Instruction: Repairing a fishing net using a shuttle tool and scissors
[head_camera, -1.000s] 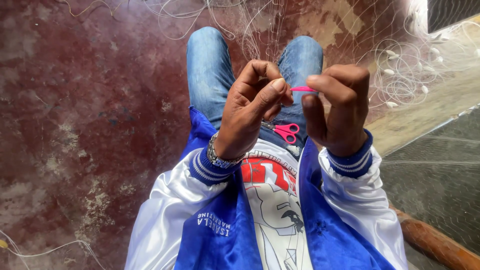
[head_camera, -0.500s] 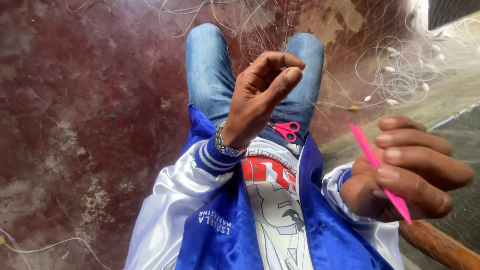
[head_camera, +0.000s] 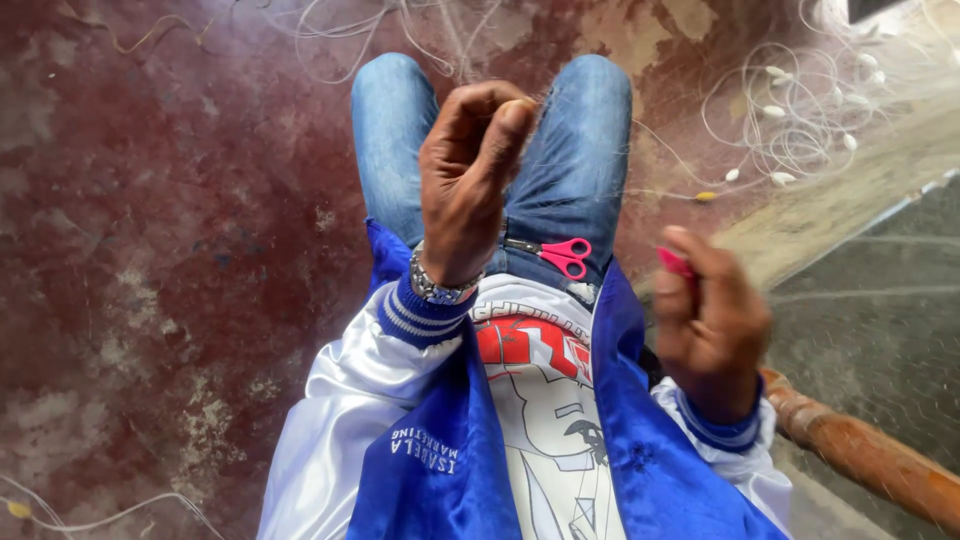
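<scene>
My left hand is raised above my lap with its fingertips pinched together on fine, nearly clear fishing net line. My right hand sits lower at the right, blurred, closed around a pink netting needle whose tip pokes out above the fingers. Small pink scissors lie on my lap at the waist of my blue jeans. A metal watch is on my left wrist. I wear a blue and white jacket.
Thin net line with several small white floats is spread on the worn reddish floor at the upper right. A brown wooden pole runs along the lower right, beside a grey slab.
My right hand pulled the pink needle away from my left hand, swung out to the right, then came back in lower. My left hand stayed raised and pinched.
</scene>
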